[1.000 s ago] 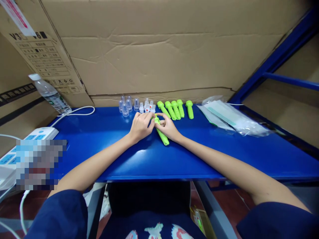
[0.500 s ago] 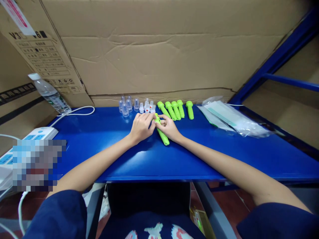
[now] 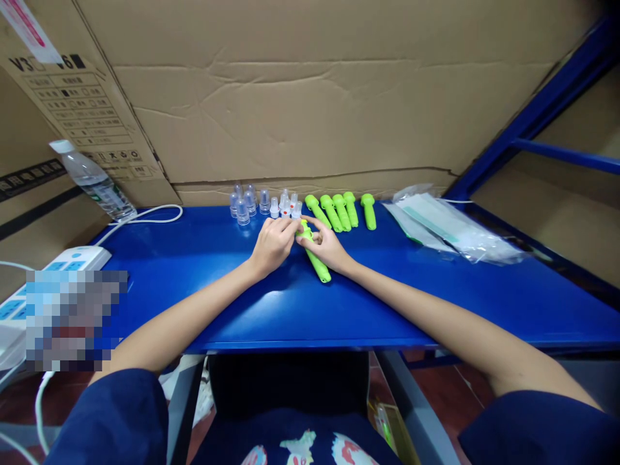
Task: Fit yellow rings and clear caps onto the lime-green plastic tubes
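Note:
A bright green, flashlight-shaped plastic handle [image 3: 318,266] lies slanted in the grip of my right hand [image 3: 332,248], its wider head toward the back. Thumb and fingers close around it near the head. At that head end my left hand [image 3: 272,245] is pinched closed; what its fingertips hold is hidden. Just behind my hands stand several small clear-and-white plastic pieces [image 3: 285,208], some with a red dot. Clear plastic cups [image 3: 243,213] stand to their left. More green handles [image 3: 340,213] lie in a row to the right.
The blue table [image 3: 387,310] backs onto a cardboard wall [image 3: 310,116]. At the left are a water bottle [image 3: 94,181] and a white power strip [image 3: 80,258] with cables. Plastic-wrapped packets [image 3: 450,226] lie at the right, near a blue metal frame [image 3: 527,123].
My left fingers have shifted slightly at the head of the green handle. The right hand keeps its grip, and the view has tilted a little.

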A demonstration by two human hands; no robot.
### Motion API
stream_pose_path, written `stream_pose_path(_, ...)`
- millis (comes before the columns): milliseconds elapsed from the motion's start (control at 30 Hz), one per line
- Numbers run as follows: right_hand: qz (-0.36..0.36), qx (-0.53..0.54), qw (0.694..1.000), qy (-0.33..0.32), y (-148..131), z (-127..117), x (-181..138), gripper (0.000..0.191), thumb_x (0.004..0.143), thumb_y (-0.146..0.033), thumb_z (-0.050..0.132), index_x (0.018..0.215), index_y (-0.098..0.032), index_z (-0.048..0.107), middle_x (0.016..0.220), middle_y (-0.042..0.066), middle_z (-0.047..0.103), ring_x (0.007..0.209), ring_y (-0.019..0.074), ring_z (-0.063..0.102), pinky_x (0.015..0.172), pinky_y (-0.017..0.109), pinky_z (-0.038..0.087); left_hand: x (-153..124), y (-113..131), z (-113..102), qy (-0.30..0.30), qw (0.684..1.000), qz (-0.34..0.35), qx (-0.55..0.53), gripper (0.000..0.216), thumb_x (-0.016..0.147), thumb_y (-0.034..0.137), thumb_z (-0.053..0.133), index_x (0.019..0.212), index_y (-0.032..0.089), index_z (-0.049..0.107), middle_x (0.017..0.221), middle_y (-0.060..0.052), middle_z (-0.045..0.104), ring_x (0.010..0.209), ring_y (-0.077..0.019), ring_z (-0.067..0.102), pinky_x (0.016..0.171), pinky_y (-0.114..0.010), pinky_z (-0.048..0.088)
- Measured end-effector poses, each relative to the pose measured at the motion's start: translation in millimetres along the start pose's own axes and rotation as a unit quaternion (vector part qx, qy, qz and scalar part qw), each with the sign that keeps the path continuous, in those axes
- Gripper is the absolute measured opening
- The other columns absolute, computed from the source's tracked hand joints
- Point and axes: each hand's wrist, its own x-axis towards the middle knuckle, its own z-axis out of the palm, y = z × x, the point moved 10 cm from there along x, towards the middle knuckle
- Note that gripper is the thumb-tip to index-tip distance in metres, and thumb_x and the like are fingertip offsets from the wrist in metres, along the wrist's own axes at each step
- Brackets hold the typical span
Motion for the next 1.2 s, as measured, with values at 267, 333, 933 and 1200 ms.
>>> stream_pose_path(267, 0.002, -0.023, 1.000, -0.009, -0.1, -1.0, 1.2, 0.063, 0.061, -0.048, 0.084, 0.108, -0.016, 0.057, 0.053, -0.012, 0.041, 0.048, 0.0064, 0.032, 0.046, 0.024, 0.024, -0.3, -2.0, 1.1, 0.001, 1.000, -0.001, -0.023, 0.022, 0.102, 0.014, 0.045, 0.105, 0.018, 0.067, 0.101, -0.008, 0.075, 0.095, -0.0229, 0.067, 0.082, -0.036, 0.040)
stream_pose_path(333, -0.003, -0.026, 1.000, -0.004, -1.2, -2.5, 0.8, 0.061, 0.062, -0.048, 0.084, 0.105, -0.017, 0.056, 0.054, -0.011, 0.042, 0.048, 0.0068, 0.034, 0.046, 0.024, 0.024, 0.0, -2.7, 1.5, -0.001, 1.000, -0.004, -0.024, 0.022, 0.102, 0.014, 0.045, 0.103, 0.018, 0.066, 0.101, -0.008, 0.074, 0.095, -0.0230, 0.067, 0.082, -0.035, 0.040)
stream_pose_path(933, 0.000, -0.012, 1.000, 0.004, -0.1, -3.4, 0.7, 0.077, 0.062, -0.048, 0.085, 0.124, -0.013, 0.057, 0.054, -0.010, 0.047, 0.048, 0.0071, 0.034, 0.046, 0.023, 0.023, -1.3, -3.6, 2.3, 0.013, 0.999, -0.005, -0.034, 0.019, 0.101, 0.014, 0.046, 0.097, 0.018, 0.065, 0.099, -0.007, 0.074, 0.093, -0.0224, 0.068, 0.082, -0.035, 0.040)
stream_pose_path(1200, 0.012, -0.035, 0.999, 0.012, 0.4, -5.4, -1.1, 0.073, 0.061, -0.051, 0.084, 0.117, -0.008, 0.062, 0.053, -0.009, 0.049, 0.047, 0.0063, 0.032, 0.046, 0.023, 0.023, -1.3, -5.9, 3.7, 0.010, 0.999, -0.014, -0.047, 0.018, 0.100, 0.014, 0.046, 0.100, 0.019, 0.064, 0.103, -0.007, 0.076, 0.093, -0.0222, 0.068, 0.083, -0.035, 0.041)
